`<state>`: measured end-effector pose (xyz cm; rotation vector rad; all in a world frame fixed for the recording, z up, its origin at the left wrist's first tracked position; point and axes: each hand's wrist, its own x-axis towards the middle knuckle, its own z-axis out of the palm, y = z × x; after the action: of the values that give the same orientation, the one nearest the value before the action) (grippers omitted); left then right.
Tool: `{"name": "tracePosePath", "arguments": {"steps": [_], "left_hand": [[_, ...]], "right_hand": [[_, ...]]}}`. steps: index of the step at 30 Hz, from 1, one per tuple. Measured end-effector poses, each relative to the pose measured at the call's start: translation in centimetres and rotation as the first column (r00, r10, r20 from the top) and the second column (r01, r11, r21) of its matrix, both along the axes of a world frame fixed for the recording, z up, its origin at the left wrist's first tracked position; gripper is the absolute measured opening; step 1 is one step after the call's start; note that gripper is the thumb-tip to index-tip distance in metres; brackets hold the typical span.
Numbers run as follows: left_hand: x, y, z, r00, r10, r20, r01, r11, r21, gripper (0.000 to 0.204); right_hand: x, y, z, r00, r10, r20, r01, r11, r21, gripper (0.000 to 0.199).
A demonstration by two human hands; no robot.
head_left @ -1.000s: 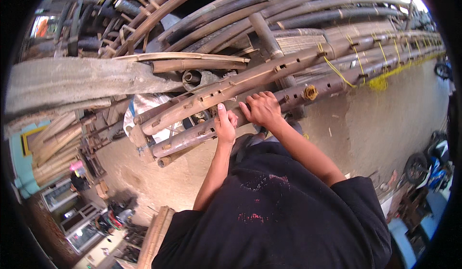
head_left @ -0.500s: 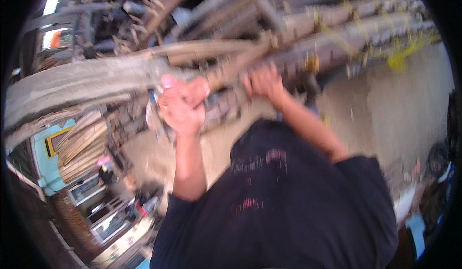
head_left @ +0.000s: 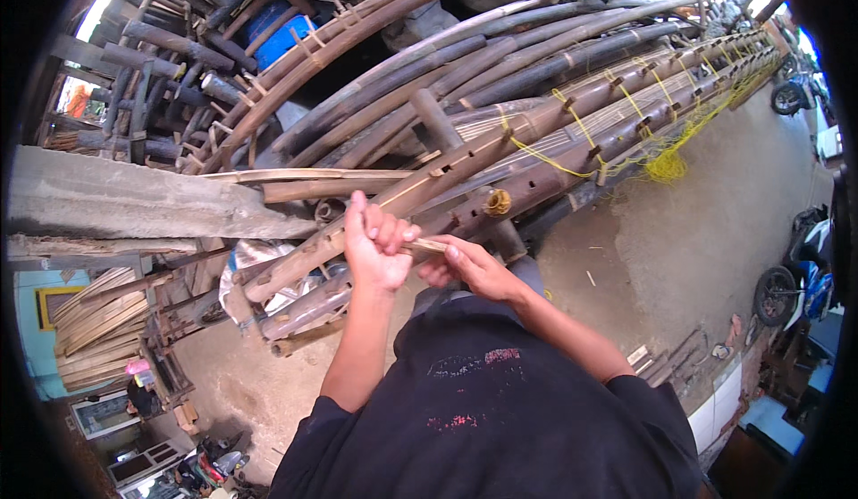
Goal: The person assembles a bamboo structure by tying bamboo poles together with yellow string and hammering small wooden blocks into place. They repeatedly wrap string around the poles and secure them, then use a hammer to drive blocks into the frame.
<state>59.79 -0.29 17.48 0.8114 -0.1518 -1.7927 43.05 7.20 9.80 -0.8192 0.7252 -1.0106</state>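
In front of my chest I hold a short, thin piece of split bamboo (head_left: 427, 245) between my two hands. My left hand (head_left: 380, 247) has its fingers curled round one end, thumb upward. At the other end my right hand (head_left: 474, 269) grips it between thumb and fingers. Just beyond the hands lie two long brown bamboo poles (head_left: 554, 170) with slots cut along them. Yellow cord (head_left: 585, 130) is laced across these poles, and a roll of yellow-brown tape or cord (head_left: 497, 201) sits on the nearer one.
Many bamboo poles (head_left: 447, 57) are stacked behind, beside a blue barrel (head_left: 286, 41). A concrete beam (head_left: 161, 200) crosses the left. Tangled yellow cord (head_left: 666, 167) hangs by the poles at the right. Bamboo slats (head_left: 103, 325) lean at the left; a motorbike (head_left: 791, 289) stands far right.
My hands, apart before, have come together on the bamboo piece. My right hand has moved off the poles toward my body. The whole view has shifted and is sharper.
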Motion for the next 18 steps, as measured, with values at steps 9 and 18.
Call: {"name": "tracePosePath", "arguments": {"steps": [9, 18], "left_hand": [[-15.3, 3.8, -6.6, 0.947, -0.193, 0.256, 0.265, 0.921, -0.286, 0.036], [-19.7, 2.0, -8.0, 0.447, -0.037, 0.894, 0.553, 0.797, -0.244, 0.021]], "right_hand": [[-13.7, 1.9, -3.5, 0.871, -0.219, 0.44, -0.017, 0.882, 0.472, 0.021], [-21.0, -0.7, -5.3, 0.971, -0.094, 0.221, -0.029, 0.868, 0.496, 0.02]]}}
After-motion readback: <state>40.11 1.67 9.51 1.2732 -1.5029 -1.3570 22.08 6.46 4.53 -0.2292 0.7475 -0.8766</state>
